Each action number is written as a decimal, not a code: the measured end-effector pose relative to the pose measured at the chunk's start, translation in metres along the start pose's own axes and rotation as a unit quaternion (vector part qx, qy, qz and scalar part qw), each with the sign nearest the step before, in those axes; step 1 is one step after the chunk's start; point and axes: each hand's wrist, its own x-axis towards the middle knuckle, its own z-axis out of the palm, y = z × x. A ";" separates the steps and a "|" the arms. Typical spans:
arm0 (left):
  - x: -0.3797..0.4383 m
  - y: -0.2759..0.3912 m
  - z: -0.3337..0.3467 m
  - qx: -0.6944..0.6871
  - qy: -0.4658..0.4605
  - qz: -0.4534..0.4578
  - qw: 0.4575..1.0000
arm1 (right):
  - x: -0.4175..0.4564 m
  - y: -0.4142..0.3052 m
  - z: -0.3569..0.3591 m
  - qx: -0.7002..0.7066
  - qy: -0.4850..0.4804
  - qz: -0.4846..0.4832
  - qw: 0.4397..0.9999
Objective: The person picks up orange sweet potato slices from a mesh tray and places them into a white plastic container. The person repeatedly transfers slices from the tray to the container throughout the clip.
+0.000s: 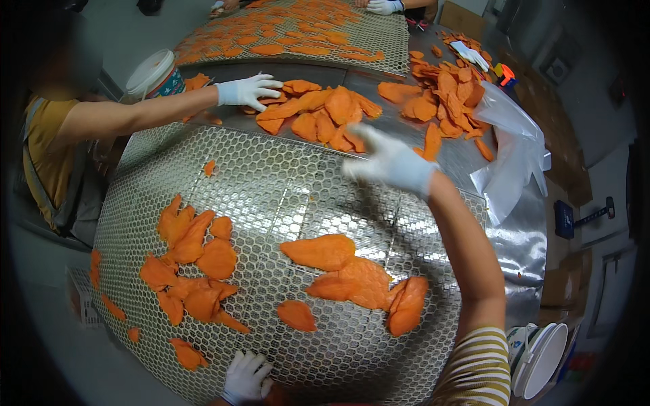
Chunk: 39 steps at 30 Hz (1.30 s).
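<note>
My right hand [391, 157], in a white glove with a blue cuff, is blurred over the far edge of a honeycomb mesh tray [254, 193]; its fingers are apart and nothing shows in them. Just beyond lies a heap of flat orange slices [325, 109], which look like dried sweet potato. At the tray's near edge is my gloved left hand [246, 375], fingers loosely bent and apart, holding no slice. Overlapping slices [190, 243] cover part of the tray's left side. Toward its right-centre are more slices [363, 279], some overlapping.
A co-worker's gloved hand [251, 91] touches the heap from the left. Another slice-covered mesh tray [304, 38] lies beyond, with other people's hands at its far side. Right of the heap are a second pile [449, 99] and a plastic bag [515, 132]. Buckets stand left [157, 76] and lower right [541, 360].
</note>
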 end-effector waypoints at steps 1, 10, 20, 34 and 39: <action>0.000 0.003 -0.003 -0.006 -0.006 -0.002 1.000 | 0.031 0.000 0.011 -0.099 0.100 0.036 0.989; 0.003 0.000 -0.007 -0.019 0.009 0.014 1.000 | 0.175 -0.030 0.074 -0.229 0.105 0.247 0.936; 0.007 -0.001 -0.006 -0.007 0.041 0.034 0.999 | 0.212 0.031 0.053 -0.263 0.269 0.096 0.921; 0.008 0.002 -0.009 -0.030 0.058 0.037 0.997 | -0.059 -0.034 0.003 0.258 -0.180 -0.038 0.949; 0.011 0.003 -0.010 -0.024 0.064 0.036 0.997 | -0.071 -0.032 0.023 0.140 -0.351 -0.143 0.915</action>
